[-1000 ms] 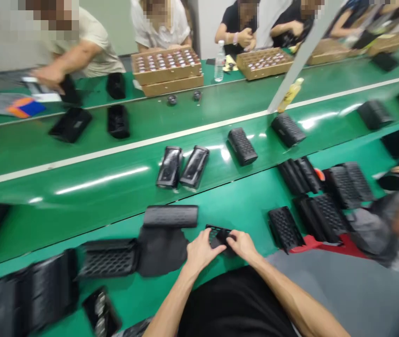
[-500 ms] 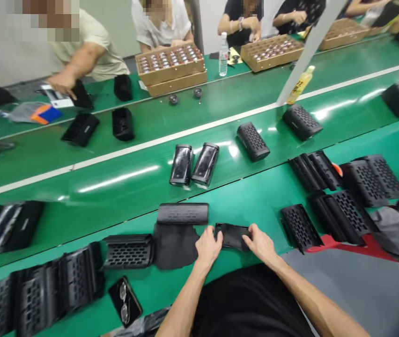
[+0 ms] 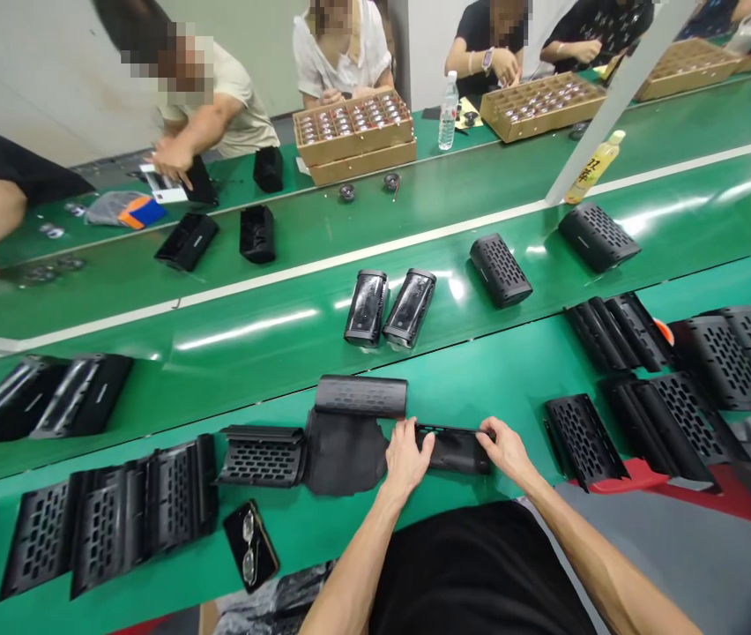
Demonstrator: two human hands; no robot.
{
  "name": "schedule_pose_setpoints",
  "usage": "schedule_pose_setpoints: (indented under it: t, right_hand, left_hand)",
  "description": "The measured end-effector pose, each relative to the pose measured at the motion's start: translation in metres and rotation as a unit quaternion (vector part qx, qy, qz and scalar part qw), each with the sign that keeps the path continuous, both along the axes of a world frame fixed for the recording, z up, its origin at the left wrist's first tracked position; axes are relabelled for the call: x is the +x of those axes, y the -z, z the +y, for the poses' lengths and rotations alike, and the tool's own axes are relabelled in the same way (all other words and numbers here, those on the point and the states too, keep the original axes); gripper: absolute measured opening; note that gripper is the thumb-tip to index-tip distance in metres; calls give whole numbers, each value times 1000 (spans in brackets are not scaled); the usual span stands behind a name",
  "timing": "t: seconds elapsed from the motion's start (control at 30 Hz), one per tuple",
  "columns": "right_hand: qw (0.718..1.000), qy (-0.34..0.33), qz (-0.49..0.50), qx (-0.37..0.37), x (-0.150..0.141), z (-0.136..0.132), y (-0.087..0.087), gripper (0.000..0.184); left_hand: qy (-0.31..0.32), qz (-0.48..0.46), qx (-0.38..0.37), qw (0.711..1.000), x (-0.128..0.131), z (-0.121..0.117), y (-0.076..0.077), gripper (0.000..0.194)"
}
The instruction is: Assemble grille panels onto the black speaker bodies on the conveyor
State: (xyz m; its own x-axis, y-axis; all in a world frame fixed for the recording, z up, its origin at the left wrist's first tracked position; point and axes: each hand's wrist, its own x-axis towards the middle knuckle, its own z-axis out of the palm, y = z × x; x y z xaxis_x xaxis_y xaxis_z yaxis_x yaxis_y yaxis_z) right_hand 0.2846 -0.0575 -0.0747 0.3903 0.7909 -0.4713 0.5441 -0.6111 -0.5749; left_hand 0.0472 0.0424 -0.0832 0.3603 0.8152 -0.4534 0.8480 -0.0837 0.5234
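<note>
A black plastic cover [image 3: 458,452] lies lengthwise in front of me at the near edge of the green table. My left hand [image 3: 407,457] grips its left end, thumb on the near face and fingers at the far edge. The right end is pinched in my right hand [image 3: 506,448], fingertips at the upper corner. Just left of my left hand is a thin black sheet [image 3: 345,454]. A slotted black cover [image 3: 362,396] rests at the sheet's far edge, and another slotted cover [image 3: 263,459] stands left of it.
Rows of slotted covers [image 3: 111,520] lie at left, more covers [image 3: 672,414] at right. Glasses on a phone [image 3: 249,547] sit near my left forearm. Black speaker housings [image 3: 368,307] stand on the green conveyor [image 3: 249,326]. Across it, people work beside speaker boxes [image 3: 355,132].
The cover between my hands has turned, so its long slotted edge now faces up at the far side. My view has swung left, and another person's arm shows at far left.
</note>
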Motion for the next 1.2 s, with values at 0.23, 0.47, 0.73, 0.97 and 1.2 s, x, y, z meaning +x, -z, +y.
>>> schedule_pose_setpoints:
  t: [0.23, 0.47, 0.73, 0.97, 1.2]
  right_hand:
    - [990, -102, 62, 69, 3, 12, -87, 16]
    - [988, -113, 63, 79, 18, 10, -122, 20]
    - [983, -115, 114, 90, 3, 2, -134, 20]
    - [935, -5, 344, 84, 20, 1, -128, 41]
    - [888, 126, 437, 61, 3, -7, -98, 65]
  left_hand:
    - [-121, -192, -213, 950, -1, -5, -11, 104]
    - [-181, -301, -297, 888, -3, -11, -14, 75]
    - [-211, -342, -239, 884, -4, -20, -32, 98]
    - [-238, -411, -356, 805, -18, -20, -45, 65]
    - [-237, -462, -351, 779, -31, -17, -82, 58]
